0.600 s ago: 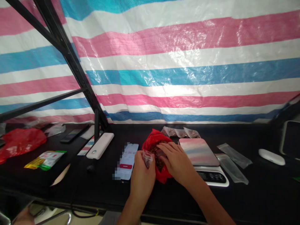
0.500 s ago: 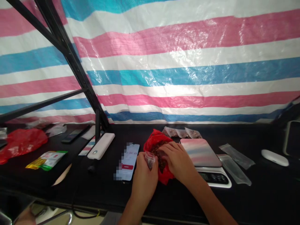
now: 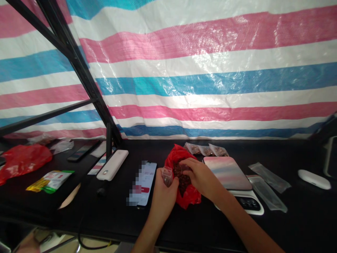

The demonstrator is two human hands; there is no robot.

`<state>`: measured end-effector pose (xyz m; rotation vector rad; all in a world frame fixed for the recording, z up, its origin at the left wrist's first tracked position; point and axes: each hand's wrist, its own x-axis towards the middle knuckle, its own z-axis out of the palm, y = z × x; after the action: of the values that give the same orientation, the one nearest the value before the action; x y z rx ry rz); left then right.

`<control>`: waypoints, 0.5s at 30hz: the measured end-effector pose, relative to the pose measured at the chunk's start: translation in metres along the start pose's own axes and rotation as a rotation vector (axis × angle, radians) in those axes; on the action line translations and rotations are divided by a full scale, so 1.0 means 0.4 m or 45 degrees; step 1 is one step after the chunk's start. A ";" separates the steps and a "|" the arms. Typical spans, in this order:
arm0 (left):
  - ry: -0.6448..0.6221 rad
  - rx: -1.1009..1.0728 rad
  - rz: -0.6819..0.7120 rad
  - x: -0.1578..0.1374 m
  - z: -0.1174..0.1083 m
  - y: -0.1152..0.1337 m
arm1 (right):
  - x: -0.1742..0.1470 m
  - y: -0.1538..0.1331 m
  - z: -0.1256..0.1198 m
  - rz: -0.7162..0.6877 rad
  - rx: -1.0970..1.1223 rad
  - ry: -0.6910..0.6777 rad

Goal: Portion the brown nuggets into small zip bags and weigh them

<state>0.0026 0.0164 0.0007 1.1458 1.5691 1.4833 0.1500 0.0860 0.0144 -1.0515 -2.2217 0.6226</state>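
Head view: behind the surface's (image 3: 200, 225) front edge, our left fingers (image 3: 159, 178) clamp a clear plastic bag (image 3: 167, 176); our right fingers (image 3: 188, 162), grip unclear, curl over a red plastic bag (image 3: 192, 197).

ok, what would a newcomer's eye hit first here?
The pink, white and blue striped sheet behind the table, filling the upper view. Then the red bag of small brown pieces, near centre, with the right hand partly over it and the left hand beside it, holding a clear bag.

Thin, shiny plastic is seen in the filled red bag (image 3: 191, 197), crinkled glossy plastic in the striped sheet (image 3: 200, 113); the tabletop (image 3: 200, 228) is finished matt.
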 end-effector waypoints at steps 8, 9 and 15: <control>0.064 0.313 0.301 -0.014 -0.003 -0.012 | -0.045 -0.058 -0.057 -0.091 0.196 0.314; 0.053 0.317 0.303 -0.016 0.001 -0.014 | -0.050 -0.068 -0.059 -0.171 0.170 0.319; 0.045 0.326 0.315 -0.024 0.023 -0.018 | -0.063 -0.105 -0.063 -0.577 -0.086 0.256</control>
<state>0.0137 0.0113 -0.0084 1.5135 1.7284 1.4933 0.1581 0.0455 0.0507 -0.5772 -2.2073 0.2340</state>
